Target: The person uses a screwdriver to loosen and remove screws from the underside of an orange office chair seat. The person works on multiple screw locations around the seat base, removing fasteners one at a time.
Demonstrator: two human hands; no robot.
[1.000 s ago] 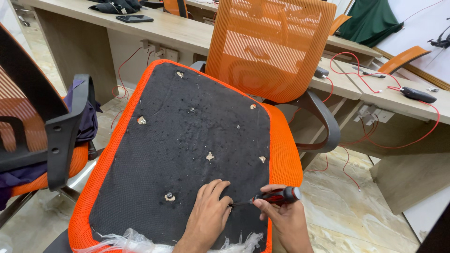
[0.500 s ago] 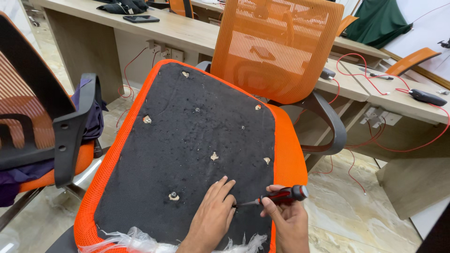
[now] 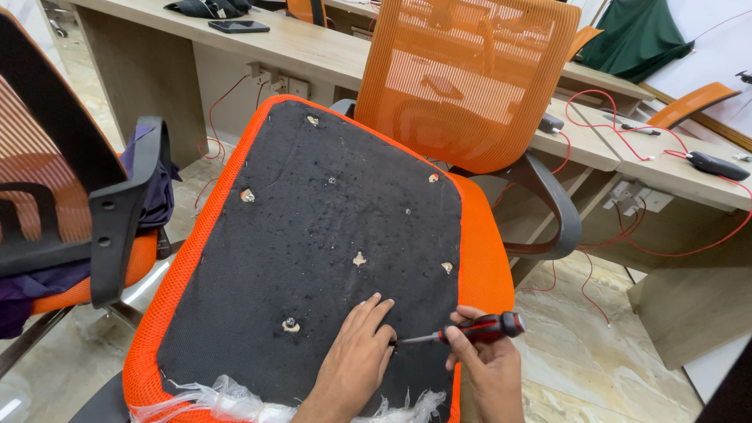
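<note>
Upturned orange chair seat (image 3: 486,274) with black underside (image 3: 329,258) facing up, dotted with screw holes. Left hand (image 3: 356,356) flat on the near part of the black fabric. Right hand (image 3: 489,368) just beside it, gripping a red-and-black screwdriver (image 3: 470,329), tip touching the left fingers. Orange mesh backrest (image 3: 462,78) farther off.

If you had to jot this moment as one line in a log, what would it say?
left hand flat on black seat underside | right hand holds red-and-black screwdriver, tip toward left fingers | orange mesh chair behind
</note>
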